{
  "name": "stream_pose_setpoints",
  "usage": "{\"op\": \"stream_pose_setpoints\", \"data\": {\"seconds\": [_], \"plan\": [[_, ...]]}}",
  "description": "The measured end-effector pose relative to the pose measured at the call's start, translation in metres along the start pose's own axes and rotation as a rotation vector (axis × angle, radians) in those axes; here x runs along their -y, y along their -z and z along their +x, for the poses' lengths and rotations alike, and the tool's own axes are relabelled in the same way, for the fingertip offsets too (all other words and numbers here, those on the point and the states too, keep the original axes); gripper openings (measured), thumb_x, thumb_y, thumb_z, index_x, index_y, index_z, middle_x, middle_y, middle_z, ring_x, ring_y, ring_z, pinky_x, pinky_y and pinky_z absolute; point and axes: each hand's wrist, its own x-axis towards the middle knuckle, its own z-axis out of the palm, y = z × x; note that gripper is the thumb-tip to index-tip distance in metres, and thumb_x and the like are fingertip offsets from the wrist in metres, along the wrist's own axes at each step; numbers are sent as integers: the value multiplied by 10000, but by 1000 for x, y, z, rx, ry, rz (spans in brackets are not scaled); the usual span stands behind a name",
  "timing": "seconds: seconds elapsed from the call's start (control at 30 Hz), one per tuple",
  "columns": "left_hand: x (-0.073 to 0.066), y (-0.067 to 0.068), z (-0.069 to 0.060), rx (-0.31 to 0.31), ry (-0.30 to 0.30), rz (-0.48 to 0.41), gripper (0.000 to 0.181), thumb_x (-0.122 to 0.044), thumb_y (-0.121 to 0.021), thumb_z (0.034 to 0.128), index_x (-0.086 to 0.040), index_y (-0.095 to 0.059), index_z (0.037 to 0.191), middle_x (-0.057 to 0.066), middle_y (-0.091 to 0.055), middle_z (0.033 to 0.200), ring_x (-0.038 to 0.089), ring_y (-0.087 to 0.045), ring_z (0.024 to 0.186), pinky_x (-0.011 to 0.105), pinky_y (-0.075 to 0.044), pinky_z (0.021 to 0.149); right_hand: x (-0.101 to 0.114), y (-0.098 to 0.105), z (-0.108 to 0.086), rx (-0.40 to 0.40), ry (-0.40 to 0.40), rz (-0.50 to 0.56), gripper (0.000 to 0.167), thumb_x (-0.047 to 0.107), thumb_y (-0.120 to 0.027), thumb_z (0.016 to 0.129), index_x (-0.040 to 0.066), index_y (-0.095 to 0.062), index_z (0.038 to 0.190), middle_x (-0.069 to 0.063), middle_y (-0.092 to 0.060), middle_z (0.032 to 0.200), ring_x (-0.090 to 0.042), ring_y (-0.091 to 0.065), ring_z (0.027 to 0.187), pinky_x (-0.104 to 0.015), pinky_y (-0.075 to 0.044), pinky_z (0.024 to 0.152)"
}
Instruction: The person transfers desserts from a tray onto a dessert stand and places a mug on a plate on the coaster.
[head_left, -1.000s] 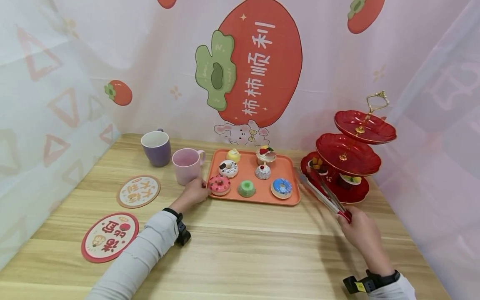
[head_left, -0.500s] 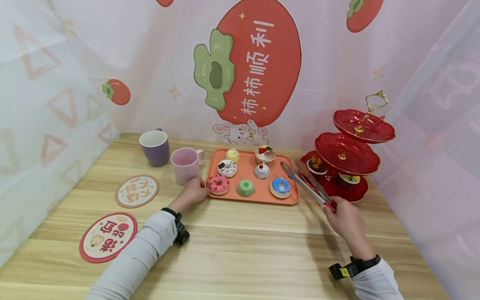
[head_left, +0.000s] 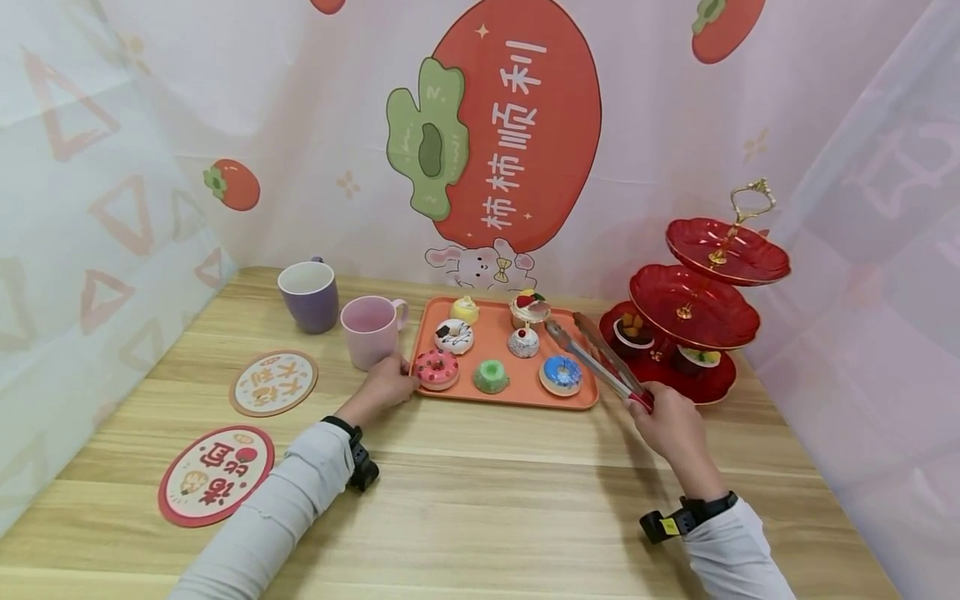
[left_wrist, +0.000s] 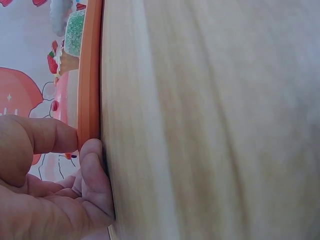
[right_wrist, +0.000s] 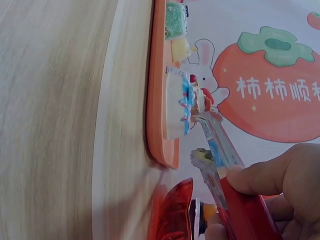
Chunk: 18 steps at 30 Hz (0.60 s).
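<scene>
My left hand [head_left: 382,390] pinches the front left corner of an orange tray [head_left: 525,392], thumb and fingers on its rim in the left wrist view. On the tray lie a pink donut [head_left: 437,369], a white donut [head_left: 454,336], a green cake [head_left: 491,377], a blue donut [head_left: 561,376], a yellow cake [head_left: 464,310], a small white cake [head_left: 523,342] and a strawberry cupcake [head_left: 529,308]. My right hand [head_left: 671,425] grips red-handled metal tongs [right_wrist: 245,205]. The tongs' tips are spread above the tray's right side with nothing between them, near the blue donut and strawberry cupcake.
A red three-tier stand [head_left: 693,306] is at the right, with two dark cups of dessert on its bottom tier. A pink mug [head_left: 372,333] and a purple mug [head_left: 310,297] stand left of the tray. Two round coasters [head_left: 217,475] lie at the left.
My right hand has carried the tongs leftward from beside the red stand to above the tray's right side. The left hand stays on the tray's corner.
</scene>
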Motion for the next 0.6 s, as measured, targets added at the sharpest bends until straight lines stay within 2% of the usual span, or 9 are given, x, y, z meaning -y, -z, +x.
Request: {"op": "stream_pose_setpoints", "data": {"seconds": [0.17,0.43,0.6], "plan": [[0,0,0,-1,-9,-2,149,-39,-580,849,4,-466,935,112,-524,796,213,-501,692,275,-400,576,4,-3,2,9,6,2,297,148,-646,852,-58,-608,1062,-102,-570,751,-244,-492,640,-346,-382,530],[0,-1,1,-4,19,0,168,-57,-596,848,-9,-467,946,112,-532,806,215,-513,696,277,-405,586,10,-5,6,36,0,7,309,154,-656,847,-52,-613,1073,-97,-570,757,-242,-490,646,-347,-397,543],[1,0,1,-2,7,3,161,-51,-593,845,-3,-471,939,116,-536,798,216,-516,692,282,-407,583,13,-7,8,53,2,23,309,167,-655,848,-47,-613,1066,-85,-548,737,-236,-479,638,-334,-379,531]]}}
